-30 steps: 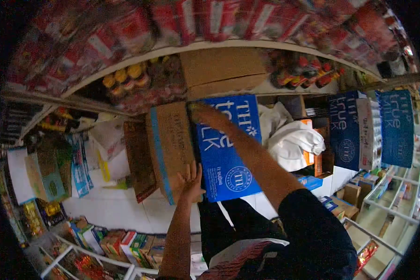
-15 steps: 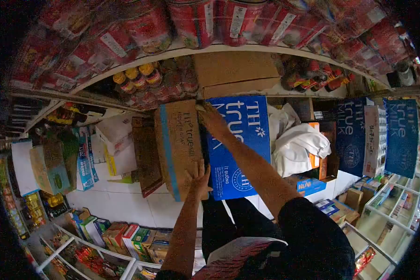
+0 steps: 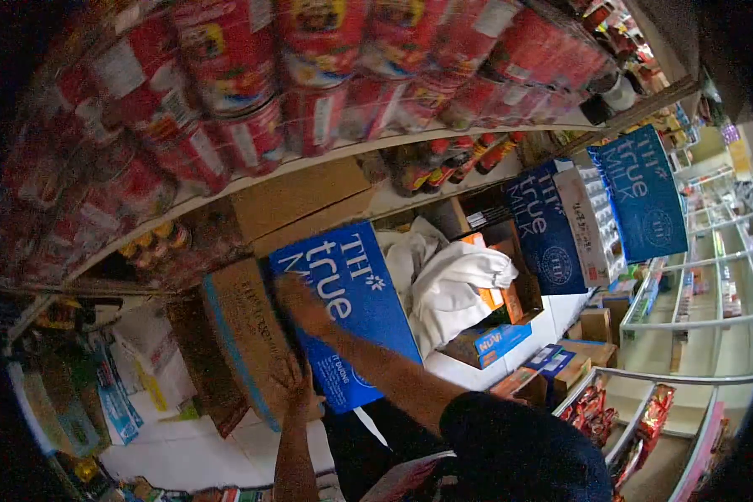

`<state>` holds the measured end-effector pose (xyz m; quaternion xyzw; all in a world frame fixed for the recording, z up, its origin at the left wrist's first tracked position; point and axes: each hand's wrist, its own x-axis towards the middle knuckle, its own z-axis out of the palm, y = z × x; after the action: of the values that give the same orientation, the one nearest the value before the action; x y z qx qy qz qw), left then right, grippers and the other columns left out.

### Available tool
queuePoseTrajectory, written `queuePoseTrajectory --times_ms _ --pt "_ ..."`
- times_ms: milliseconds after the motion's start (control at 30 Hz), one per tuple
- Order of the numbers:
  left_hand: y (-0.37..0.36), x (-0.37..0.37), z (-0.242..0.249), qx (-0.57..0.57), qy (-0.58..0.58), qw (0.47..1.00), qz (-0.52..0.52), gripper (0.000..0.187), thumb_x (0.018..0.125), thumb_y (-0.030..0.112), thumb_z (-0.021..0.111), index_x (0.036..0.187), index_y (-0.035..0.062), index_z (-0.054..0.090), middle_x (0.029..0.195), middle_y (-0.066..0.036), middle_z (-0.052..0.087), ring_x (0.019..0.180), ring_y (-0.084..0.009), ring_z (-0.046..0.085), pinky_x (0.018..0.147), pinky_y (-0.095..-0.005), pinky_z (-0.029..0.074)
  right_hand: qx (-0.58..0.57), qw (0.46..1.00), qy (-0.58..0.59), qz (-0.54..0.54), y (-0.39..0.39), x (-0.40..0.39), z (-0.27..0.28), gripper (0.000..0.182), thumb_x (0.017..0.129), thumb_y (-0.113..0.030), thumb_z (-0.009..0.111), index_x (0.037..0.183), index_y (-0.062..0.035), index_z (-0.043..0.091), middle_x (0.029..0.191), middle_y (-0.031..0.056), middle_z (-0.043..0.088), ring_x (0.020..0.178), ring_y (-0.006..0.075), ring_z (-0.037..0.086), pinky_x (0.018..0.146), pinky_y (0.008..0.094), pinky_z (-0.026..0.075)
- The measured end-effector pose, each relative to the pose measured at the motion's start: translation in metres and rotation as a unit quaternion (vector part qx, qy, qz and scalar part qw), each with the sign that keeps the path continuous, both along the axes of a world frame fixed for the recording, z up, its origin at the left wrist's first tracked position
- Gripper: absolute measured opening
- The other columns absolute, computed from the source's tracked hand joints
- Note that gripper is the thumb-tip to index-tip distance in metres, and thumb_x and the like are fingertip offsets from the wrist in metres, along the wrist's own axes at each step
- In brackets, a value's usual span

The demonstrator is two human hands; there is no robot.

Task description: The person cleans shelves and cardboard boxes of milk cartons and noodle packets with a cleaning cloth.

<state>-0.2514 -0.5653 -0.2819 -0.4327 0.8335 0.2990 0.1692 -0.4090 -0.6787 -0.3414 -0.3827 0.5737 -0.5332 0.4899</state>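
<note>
A brown TH true milk cardboard carton (image 3: 247, 335) with a blue stripe stands just left of a large blue TH true MILK carton (image 3: 356, 289). My left hand (image 3: 294, 383) rests against the brown carton's lower right side, its fingers spread. Higher up, my right hand (image 3: 308, 308) lies at the seam between the two cartons, in front of the blue one's left edge. Its fingers are blurred and partly hidden, so their grip cannot be made out.
White cloth (image 3: 460, 280) lies over an open box to the right, beside a blue NUVI box (image 3: 502, 341). More blue TH cartons (image 3: 644, 197) stand farther right. Red wrapped packs (image 3: 322, 42) fill the shelf above. Glass display shelves (image 3: 694, 351) stand at right.
The view has turned to the right and tilted, so the cartons and both hands appear farther left and lower. Both hands remain at the same two cartons.
</note>
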Motion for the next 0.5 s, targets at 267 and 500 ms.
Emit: queuePoseTrajectory --times_ms 267,500 --pt "-0.004 0.002 0.010 -0.027 -0.053 0.996 -0.064 0.108 0.060 0.048 0.069 0.137 0.0108 0.003 0.139 -0.023 -0.013 0.127 -0.0410 -0.011 0.089 -0.0704 -0.001 -0.038 0.906 0.419 0.033 0.038 -0.082 0.018 0.041 0.088 -0.019 0.034 0.128 -0.0073 0.033 0.133 0.0152 0.031 0.123 0.0326 0.027 0.102 0.0364 0.024" --pt "-0.006 -0.005 0.016 0.027 -0.118 0.992 -0.038 0.101 0.063 0.047 0.068 0.137 0.0118 0.008 0.140 -0.018 -0.012 0.129 -0.0362 -0.011 0.093 -0.0673 0.001 0.043 0.876 0.404 -0.260 0.065 -0.106 0.037 0.046 0.086 -0.023 0.039 0.127 -0.0041 0.032 0.132 0.0190 0.030 0.123 0.0360 0.025 0.102 0.0388 0.021"
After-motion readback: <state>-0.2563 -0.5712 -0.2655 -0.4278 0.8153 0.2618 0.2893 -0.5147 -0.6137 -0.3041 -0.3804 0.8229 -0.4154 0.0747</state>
